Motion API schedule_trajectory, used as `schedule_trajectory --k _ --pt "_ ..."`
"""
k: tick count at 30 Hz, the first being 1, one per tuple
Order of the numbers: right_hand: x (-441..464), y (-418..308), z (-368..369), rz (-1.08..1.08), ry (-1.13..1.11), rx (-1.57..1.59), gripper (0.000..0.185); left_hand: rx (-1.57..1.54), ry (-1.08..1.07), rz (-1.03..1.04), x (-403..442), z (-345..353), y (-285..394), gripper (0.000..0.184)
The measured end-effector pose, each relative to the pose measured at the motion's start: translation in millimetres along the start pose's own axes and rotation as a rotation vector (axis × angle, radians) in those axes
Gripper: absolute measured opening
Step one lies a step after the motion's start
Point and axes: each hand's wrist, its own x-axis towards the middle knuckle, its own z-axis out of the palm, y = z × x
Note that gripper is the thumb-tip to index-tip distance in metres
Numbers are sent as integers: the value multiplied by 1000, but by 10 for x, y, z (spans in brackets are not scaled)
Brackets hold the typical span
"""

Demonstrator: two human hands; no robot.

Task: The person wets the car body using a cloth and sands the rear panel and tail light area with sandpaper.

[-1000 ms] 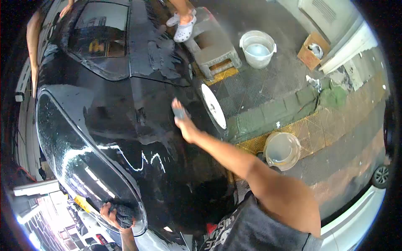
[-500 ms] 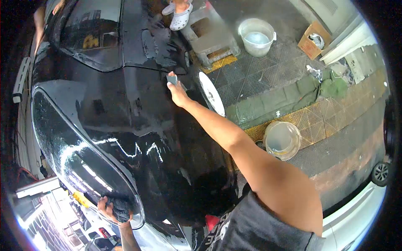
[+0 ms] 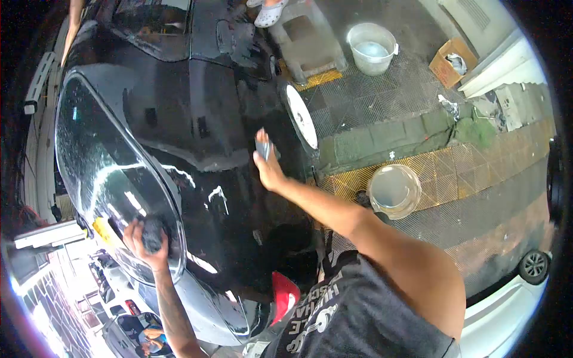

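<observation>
A wet black car fills the left and middle of the view. On its rear window, near the lower edge, my left hand presses a dark, bunched cloth, fingers curled around it. My right hand is over the car's rear side panel, gripping a small flat grey block between thumb and fingers. Whether the block touches the paint is hard to see. Streaks of wetness and white light reflections cross the bodywork. The red tail light is close to my body.
A bucket of water stands beside a grey step stool; another bucket is nearer me. A cardboard box sits by the wall. Another person's foot in a white clog shows at the top. A white car is lower right.
My right hand has drawn back along the panel towards me with the grey block. My left hand has moved up the rear window with the cloth. The view has also shifted.
</observation>
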Motion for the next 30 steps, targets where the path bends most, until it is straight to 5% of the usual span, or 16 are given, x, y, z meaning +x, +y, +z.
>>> schedule_trajectory --k 3,7,8,12,17,23,30 --pt "50 83 1 9 -16 -70 65 -117 -2 -152 -8 55 328 60" --pt "-1493 -692 -34 2 -207 21 76 -140 -494 204 -89 -129 1004 72" --pt "-1919 -758 -25 -5 -241 43 76 -130 -543 118 -83 -130 1131 75" --pt "-1708 -821 -45 -2 -170 -19 81 -218 -418 311 -44 27 1020 45" --pt "-846 -413 -21 -87 -96 -74 72 -155 -327 317 -13 266 1101 41" --pt "-2749 -959 44 -114 -258 45 81 -153 -280 347 54 387 1169 37" --pt "-1097 -339 -89 -138 -162 26 73 -255 -242 402 79 359 1225 44"
